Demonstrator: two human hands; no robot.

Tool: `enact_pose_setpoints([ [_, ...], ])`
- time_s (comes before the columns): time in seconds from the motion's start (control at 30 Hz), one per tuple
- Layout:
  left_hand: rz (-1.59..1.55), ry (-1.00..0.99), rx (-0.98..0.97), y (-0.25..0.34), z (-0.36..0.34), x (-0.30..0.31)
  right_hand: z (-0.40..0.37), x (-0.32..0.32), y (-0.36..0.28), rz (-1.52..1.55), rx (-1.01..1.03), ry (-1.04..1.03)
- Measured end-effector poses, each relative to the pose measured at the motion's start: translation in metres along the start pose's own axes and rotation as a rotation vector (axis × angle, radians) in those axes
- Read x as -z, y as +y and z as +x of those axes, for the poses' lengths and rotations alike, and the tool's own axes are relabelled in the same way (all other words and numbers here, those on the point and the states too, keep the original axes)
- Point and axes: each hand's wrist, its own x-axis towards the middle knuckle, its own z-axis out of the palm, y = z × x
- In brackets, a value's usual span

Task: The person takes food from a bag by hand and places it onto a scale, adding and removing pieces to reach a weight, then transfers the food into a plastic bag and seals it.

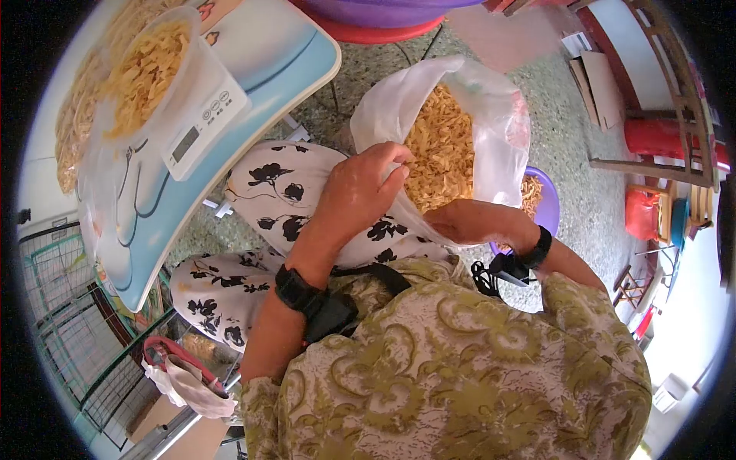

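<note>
A large translucent plastic bag (494, 142), full of yellow-brown dried strips (438, 146), stands wide-mouthed before my knees. My left hand (364, 188) is at its left rim, with thumb and fingers pinched together on the plastic edge. At the near rim, my right hand (471, 221) is curled around the bag's edge; its fingertips are partly hidden. Both wrists carry black straps. The bag's lower part is out of sight behind my hands and lap.
To the left, a blue-and-white table (268, 57) holds a digital scale (203, 126) with a clear container of strips (157, 65). A purple basin (546, 201) with more pieces sits right of the bag. Wooden furniture (652, 169) stands far right, a wire rack (65, 284) at left.
</note>
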Motion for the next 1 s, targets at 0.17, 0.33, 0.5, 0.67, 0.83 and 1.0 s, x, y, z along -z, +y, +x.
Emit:
enact_pose_setpoints([
  [0.17, 0.002, -0.028, 0.04, -0.002, -0.006, 0.002, 0.023, -0.021, 0.062, -0.218, -0.13, -0.076],
  [0.33, 0.119, 0.028, -0.085, -0.013, -0.01, -0.004, 0.038, -0.054, 0.117, -0.131, -0.032, -0.087],
  [0.5, 0.039, 0.07, -0.034, -0.011, -0.008, -0.002, 0.033, -0.031, 0.077, -0.178, -0.236, 0.069],
  [0.67, -0.005, 0.11, -0.021, -0.007, -0.006, 0.001, 0.037, -0.017, 0.053, -0.241, -0.39, 0.182],
  [0.83, -0.03, 0.151, -0.02, -0.007, -0.005, 0.0, 0.041, -0.022, 0.075, -0.243, -0.242, 0.519],
  [1.0, -0.068, 0.244, -0.006, -0.005, -0.005, 0.001, 0.036, 0.002, 0.055, -0.276, -0.253, 0.709],
])
